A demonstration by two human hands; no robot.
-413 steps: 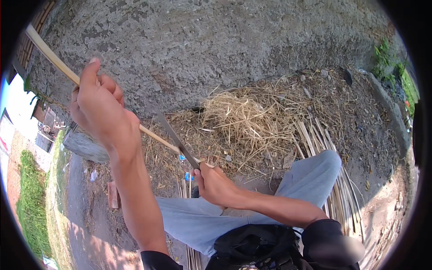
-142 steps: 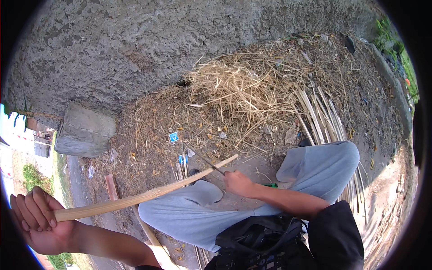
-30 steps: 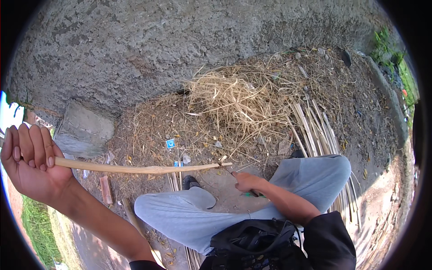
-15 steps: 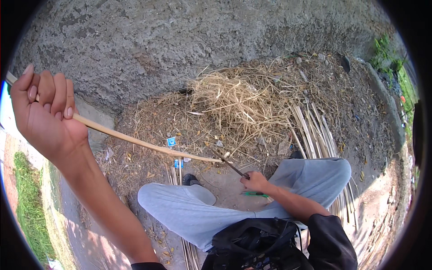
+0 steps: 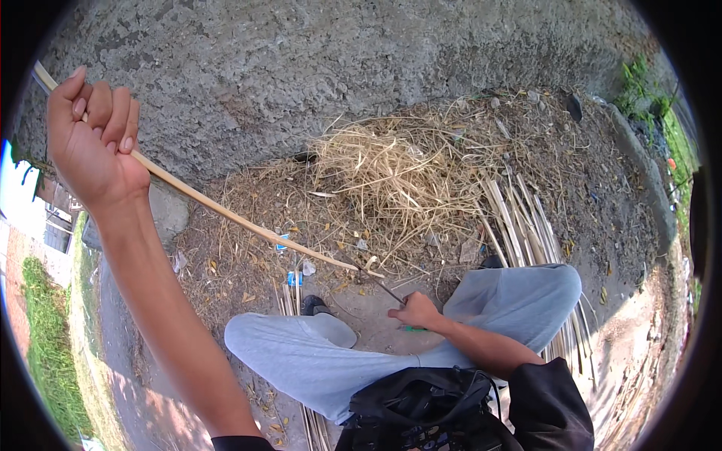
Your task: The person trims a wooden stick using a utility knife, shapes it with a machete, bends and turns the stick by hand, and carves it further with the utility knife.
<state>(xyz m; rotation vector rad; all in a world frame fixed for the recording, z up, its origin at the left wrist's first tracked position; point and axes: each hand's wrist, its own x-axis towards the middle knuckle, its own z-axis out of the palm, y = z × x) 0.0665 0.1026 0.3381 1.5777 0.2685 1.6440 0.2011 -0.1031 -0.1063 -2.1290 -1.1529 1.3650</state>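
Left hand (image 5: pixel 98 161) has raised the pale strip (image 5: pixel 224 211); blue packet (image 5: pixel 295 279) on ground (image 5: pixel 376 319).

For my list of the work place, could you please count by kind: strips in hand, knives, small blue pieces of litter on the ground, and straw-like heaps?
Pale strip in the left hand: 1
Knife in the right hand: 1
Small blue pieces of litter, one partly behind the strip: 2
Straw-like heap: 1
Total: 5

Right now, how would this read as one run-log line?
left hand: grips pale strip | right hand: grips dark knife | contact: strip's lower end by knife, touch unclear | ahead: pile of shavings
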